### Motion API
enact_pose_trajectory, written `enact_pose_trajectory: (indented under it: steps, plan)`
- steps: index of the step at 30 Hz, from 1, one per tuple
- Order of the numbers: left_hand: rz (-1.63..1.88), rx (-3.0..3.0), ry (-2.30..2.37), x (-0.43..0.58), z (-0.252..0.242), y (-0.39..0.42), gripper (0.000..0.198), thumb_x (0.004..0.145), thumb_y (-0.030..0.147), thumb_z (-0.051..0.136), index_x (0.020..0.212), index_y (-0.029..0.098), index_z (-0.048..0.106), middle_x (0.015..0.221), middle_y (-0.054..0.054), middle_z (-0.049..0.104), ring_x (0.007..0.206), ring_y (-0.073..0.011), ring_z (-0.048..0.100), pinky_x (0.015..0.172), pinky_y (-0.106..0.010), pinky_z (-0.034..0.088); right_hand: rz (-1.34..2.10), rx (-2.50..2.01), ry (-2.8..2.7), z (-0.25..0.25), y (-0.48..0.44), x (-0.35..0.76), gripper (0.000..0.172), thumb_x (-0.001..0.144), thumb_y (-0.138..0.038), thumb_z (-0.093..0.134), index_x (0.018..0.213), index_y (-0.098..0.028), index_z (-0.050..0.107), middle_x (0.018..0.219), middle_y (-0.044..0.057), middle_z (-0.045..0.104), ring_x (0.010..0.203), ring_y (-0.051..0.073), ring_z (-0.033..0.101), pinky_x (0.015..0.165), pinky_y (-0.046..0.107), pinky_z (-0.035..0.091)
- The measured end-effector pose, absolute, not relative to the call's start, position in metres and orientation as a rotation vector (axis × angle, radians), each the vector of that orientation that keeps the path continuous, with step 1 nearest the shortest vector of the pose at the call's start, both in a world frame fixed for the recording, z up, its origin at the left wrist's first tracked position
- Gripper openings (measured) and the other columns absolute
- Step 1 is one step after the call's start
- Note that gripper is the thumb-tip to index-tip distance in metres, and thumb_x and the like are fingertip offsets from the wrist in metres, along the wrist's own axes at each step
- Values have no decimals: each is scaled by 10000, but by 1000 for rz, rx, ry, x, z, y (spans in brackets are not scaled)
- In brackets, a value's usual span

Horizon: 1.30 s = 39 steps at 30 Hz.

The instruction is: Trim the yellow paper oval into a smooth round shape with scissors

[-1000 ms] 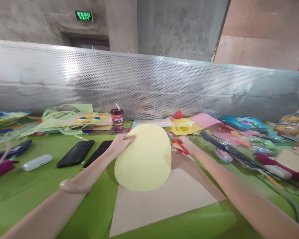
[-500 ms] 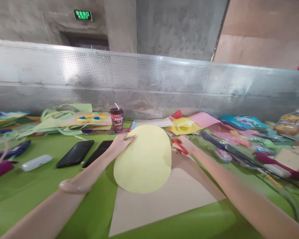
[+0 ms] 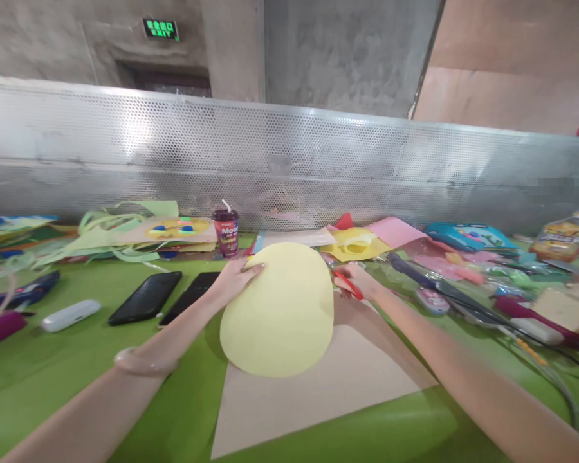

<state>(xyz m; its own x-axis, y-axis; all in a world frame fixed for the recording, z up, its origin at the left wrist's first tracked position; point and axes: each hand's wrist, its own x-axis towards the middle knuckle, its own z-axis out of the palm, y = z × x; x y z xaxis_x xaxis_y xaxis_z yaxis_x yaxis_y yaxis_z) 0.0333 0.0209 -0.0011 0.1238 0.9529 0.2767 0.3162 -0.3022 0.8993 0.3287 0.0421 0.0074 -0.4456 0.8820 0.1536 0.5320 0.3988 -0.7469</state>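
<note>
My left hand (image 3: 237, 279) pinches the upper left edge of a large pale yellow paper oval (image 3: 280, 315), thumb on its front face. At the oval's right edge my right hand (image 3: 356, 281) is closed around red-handled scissors (image 3: 348, 285); their blades are hidden from me. The oval is held tilted above a beige paper sheet (image 3: 313, 405), which lies on the green table (image 3: 53, 399) and is partly covered by it.
Two black phones (image 3: 145, 298) and a white case (image 3: 71, 315) lie to the left. Behind stand a purple cup with straw (image 3: 226, 233) and paper scraps (image 3: 106, 228). To the right are a dark-handled tool with a cord (image 3: 415, 273), plastic wrappers and a bottle (image 3: 565, 236).
The yellow oval's right and lower edges have shifted slightly outward and down. Both hands stay in almost the same place, still gripping.
</note>
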Motion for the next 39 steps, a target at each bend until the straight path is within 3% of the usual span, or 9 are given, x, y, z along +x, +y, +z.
enact_pose_trajectory:
  steps: [31,39]
  plan:
    - [1135,1726,1341,32,3,20,436,695,487,556,938,130,617,873,-83,676,724,-240,639,619,-311,510,856,-1257,-2091,7,42,328,164,677,-230,507,548,-180,419,435,-48,454,367,101,478,375,225,403]
    - [1129,1750,1348,33,5,19,466,688,483,562,998,139,613,916,-70,673,778,-242,636,658,-305,504,756,-1305,-2093,7,42,330,190,680,-249,496,525,-191,403,426,-36,448,370,122,485,337,221,351]
